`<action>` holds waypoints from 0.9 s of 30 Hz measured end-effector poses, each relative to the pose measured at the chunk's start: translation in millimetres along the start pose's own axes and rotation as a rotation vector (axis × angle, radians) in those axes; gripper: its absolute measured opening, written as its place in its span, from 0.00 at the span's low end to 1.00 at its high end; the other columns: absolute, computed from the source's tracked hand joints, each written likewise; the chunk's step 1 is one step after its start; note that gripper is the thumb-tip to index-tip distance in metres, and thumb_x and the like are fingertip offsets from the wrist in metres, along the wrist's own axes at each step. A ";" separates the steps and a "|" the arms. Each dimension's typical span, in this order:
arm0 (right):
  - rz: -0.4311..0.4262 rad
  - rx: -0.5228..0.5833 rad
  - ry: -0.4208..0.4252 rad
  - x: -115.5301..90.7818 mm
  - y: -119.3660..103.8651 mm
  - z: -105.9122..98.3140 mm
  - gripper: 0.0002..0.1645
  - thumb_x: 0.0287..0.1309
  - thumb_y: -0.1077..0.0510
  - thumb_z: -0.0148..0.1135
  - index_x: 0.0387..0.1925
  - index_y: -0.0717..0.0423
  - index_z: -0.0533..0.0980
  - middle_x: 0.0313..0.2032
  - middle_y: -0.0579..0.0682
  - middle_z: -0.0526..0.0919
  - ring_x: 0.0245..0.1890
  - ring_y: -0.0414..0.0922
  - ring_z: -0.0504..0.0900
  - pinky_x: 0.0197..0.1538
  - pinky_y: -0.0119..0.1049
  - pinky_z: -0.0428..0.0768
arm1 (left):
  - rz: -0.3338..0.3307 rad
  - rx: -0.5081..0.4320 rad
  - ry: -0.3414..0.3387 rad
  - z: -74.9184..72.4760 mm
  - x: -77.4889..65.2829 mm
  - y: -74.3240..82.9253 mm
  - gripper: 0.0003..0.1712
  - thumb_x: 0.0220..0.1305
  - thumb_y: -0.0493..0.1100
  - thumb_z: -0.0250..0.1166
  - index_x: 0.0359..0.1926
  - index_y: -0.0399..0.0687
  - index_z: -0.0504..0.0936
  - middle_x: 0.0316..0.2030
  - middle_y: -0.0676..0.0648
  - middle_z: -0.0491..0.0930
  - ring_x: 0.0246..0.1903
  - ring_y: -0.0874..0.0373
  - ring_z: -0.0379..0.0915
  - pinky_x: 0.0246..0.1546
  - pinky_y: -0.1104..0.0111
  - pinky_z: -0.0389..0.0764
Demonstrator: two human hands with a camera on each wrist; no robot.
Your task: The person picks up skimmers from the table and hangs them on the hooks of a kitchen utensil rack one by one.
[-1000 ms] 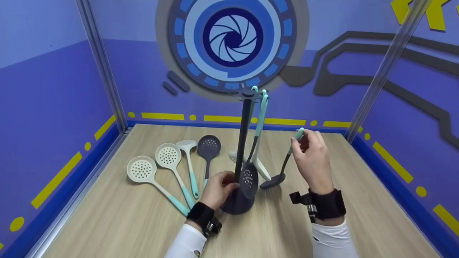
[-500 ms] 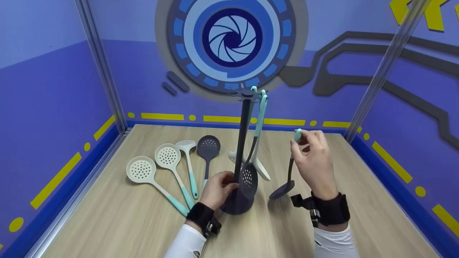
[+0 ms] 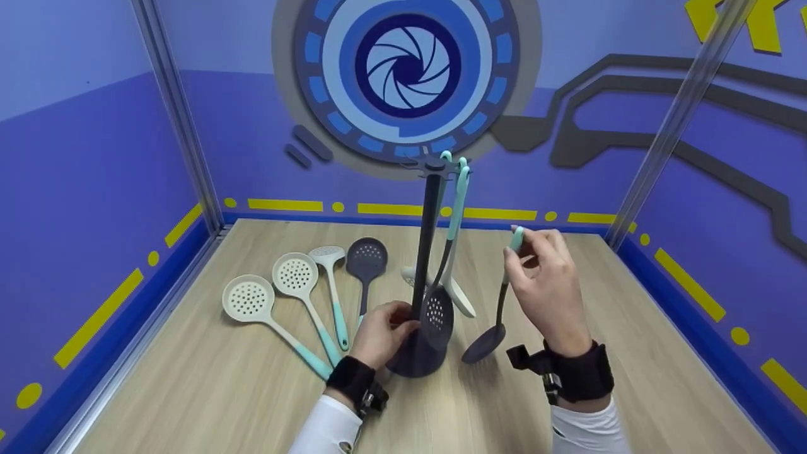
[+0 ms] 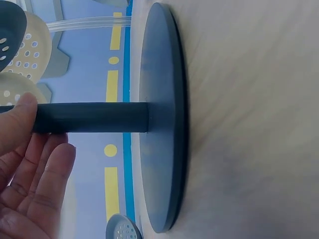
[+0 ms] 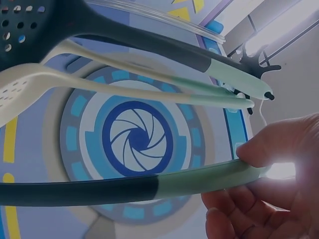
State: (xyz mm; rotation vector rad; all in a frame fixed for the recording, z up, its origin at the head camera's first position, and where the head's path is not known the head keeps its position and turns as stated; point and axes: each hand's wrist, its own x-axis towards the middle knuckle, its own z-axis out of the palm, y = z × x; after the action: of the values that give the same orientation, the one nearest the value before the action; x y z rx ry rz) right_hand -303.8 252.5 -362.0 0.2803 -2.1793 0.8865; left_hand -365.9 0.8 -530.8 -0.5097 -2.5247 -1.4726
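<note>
My left hand (image 3: 381,334) grips the black pole of a utensil stand (image 3: 426,246), low down above its round base (image 4: 162,119). In my right hand (image 3: 551,277), thumb and fingers pinch the teal handle end of a dark skimmer (image 3: 484,343). Its round head hangs low, right of the stand; its holes are hard to make out. On the stand's right side hang a dark perforated skimmer (image 3: 436,315) and two cream utensils, one a cream skimmer (image 5: 15,89). The right wrist view shows the held handle (image 5: 199,181) below the hung ones.
Left of the stand lie two cream skimmers (image 3: 248,298) (image 3: 295,275), a smaller cream perforated utensil (image 3: 328,252) and a dark skimmer (image 3: 367,257). The wooden table (image 3: 252,410) is walled by blue panels (image 3: 82,189) behind and at both sides.
My right hand has shifted slightly left. The held skimmer's head has moved nearer the front, with its handle swinging upright, then leaning slightly right. My left hand stays on the pole.
</note>
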 end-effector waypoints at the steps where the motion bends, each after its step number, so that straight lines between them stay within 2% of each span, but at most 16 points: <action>1: -0.003 0.006 0.002 -0.3 -1.1 -0.1 0.20 0.65 0.54 0.61 0.57 0.54 0.78 0.42 0.49 0.75 0.40 0.36 0.77 0.41 0.22 0.76 | -0.005 0.000 0.005 -0.3 -0.2 0.5 0.12 0.64 0.50 0.68 0.47 0.56 0.84 0.41 0.55 0.87 0.42 0.63 0.83 0.46 0.68 0.84; 7: -0.031 0.053 0.009 -2.1 -7.1 -0.4 0.21 0.65 0.55 0.62 0.59 0.52 0.78 0.41 0.48 0.76 0.40 0.36 0.77 0.41 0.22 0.76 | -0.017 -0.011 0.068 -3.9 -1.1 4.2 0.20 0.66 0.64 0.61 0.48 0.60 0.83 0.41 0.58 0.86 0.40 0.65 0.81 0.45 0.69 0.83; 10: -0.046 0.072 0.003 -3.4 -9.8 -0.9 0.22 0.66 0.55 0.61 0.60 0.51 0.77 0.41 0.47 0.76 0.40 0.36 0.77 0.41 0.23 0.76 | -0.016 -0.050 0.120 -6.1 -0.8 5.6 0.23 0.66 0.67 0.58 0.49 0.59 0.83 0.40 0.58 0.85 0.40 0.66 0.81 0.44 0.71 0.83; 16: -0.070 0.105 0.003 -5.5 -14.2 -1.8 0.23 0.66 0.56 0.61 0.62 0.47 0.76 0.41 0.46 0.76 0.39 0.35 0.76 0.38 0.20 0.75 | 0.028 -0.088 0.292 -8.2 -0.9 9.6 0.13 0.65 0.62 0.64 0.41 0.64 0.83 0.35 0.62 0.84 0.35 0.68 0.81 0.36 0.73 0.84; 19: -0.082 0.122 0.002 -6.3 -16.1 -1.2 0.24 0.65 0.57 0.62 0.62 0.47 0.76 0.42 0.46 0.77 0.39 0.35 0.76 0.39 0.20 0.76 | 0.082 -0.100 0.358 -7.9 -3.1 13.8 0.11 0.63 0.61 0.66 0.36 0.64 0.82 0.33 0.61 0.84 0.32 0.68 0.81 0.32 0.72 0.84; 25: -0.115 0.165 -0.004 -7.3 -20.1 0.9 0.25 0.63 0.60 0.63 0.62 0.47 0.77 0.42 0.45 0.78 0.40 0.36 0.79 0.40 0.21 0.79 | 0.247 -0.120 0.358 -5.3 -6.6 18.4 0.09 0.63 0.58 0.68 0.33 0.62 0.84 0.29 0.60 0.84 0.27 0.70 0.79 0.28 0.74 0.82; 27: -0.132 0.182 -0.009 -7.9 -21.8 1.8 0.25 0.63 0.60 0.64 0.61 0.48 0.77 0.42 0.46 0.78 0.39 0.36 0.79 0.40 0.20 0.79 | 0.308 -0.135 0.379 -5.9 -6.9 19.4 0.07 0.62 0.55 0.69 0.32 0.61 0.84 0.27 0.59 0.84 0.26 0.70 0.78 0.26 0.75 0.81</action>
State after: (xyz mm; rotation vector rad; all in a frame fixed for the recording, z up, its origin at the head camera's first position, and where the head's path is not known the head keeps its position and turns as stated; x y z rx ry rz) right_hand -289.5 234.6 -357.5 0.5125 -2.0644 1.0113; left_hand -352.3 3.0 -514.4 -0.5507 -1.9710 -1.4653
